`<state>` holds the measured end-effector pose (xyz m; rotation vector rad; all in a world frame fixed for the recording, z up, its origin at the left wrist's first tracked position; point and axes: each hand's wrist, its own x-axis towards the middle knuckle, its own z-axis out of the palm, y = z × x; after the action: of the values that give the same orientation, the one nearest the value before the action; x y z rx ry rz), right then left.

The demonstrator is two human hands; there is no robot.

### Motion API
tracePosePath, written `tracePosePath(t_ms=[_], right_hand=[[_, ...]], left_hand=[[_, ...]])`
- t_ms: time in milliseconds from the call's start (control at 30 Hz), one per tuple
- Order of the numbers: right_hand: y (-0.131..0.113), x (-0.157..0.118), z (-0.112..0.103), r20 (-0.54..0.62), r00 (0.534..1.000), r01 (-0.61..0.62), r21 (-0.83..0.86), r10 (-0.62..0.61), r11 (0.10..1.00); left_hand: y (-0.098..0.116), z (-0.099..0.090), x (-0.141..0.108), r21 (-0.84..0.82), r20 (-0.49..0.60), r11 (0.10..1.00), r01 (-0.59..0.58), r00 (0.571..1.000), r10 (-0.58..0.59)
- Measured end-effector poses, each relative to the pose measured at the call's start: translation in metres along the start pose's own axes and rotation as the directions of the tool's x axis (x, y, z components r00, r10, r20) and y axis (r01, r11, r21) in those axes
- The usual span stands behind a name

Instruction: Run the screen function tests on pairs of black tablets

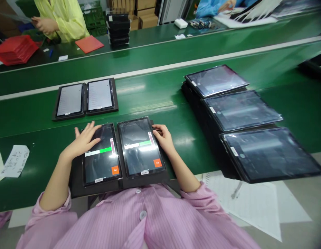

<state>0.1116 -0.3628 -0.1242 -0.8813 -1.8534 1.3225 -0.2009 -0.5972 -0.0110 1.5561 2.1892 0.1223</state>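
Observation:
Two tablets lie side by side in a dark tray in front of me. The left tablet and the right tablet each show a white and green bar and an orange "Fail" button. My left hand is open, its fingers spread over the upper left part of the left tablet. At the upper right edge of the right tablet, my right hand is closed, with the thumb by the screen and the fingers bent around the side. Its fingertips are partly hidden.
Farther back, another dark tray holds two tablets with light screens. Stacked trays with dark-screened tablets stand at right. Handwritten paper lies at left. Across the line, two people work beside red sheets and a black stack.

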Motion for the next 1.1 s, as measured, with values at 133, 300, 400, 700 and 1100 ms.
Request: tracePosePath(t_ms=[133, 300, 400, 700, 1100], right_hand=[[0.003, 0.001, 0.001, -0.017, 1.000, 0.022, -0.017, -0.022, 1.000], [-0.028, -0.012, -0.003, 0.050, 0.964, 0.264, -0.227, -0.260, 0.937], [-0.064, -0.036, 0.003, 0.424, 0.793, 0.592, -0.362, -0.438, 0.720], [-0.084, -0.043, 0.013, 0.701, 0.624, 0.721, -0.348, -0.344, 0.599], [0.000, 0.028, 0.007, -0.081, 0.996, -0.023, -0.016, 0.022, 1.000]], left_hand=[[-0.048, 0.018, -0.041, -0.216, -0.161, 0.971, 0.098, 0.978, -0.134], [-0.073, 0.050, -0.065, -0.504, -0.271, 0.863, -0.034, 0.955, -0.121], [-0.067, 0.057, -0.067, -0.453, -0.300, 0.887, -0.089, 0.952, -0.058], [-0.013, 0.027, -0.027, -0.019, -0.153, 1.000, -0.006, 0.988, 0.003], [0.058, 0.017, 0.049, 0.309, -0.130, 0.944, -0.120, 0.977, 0.166]])
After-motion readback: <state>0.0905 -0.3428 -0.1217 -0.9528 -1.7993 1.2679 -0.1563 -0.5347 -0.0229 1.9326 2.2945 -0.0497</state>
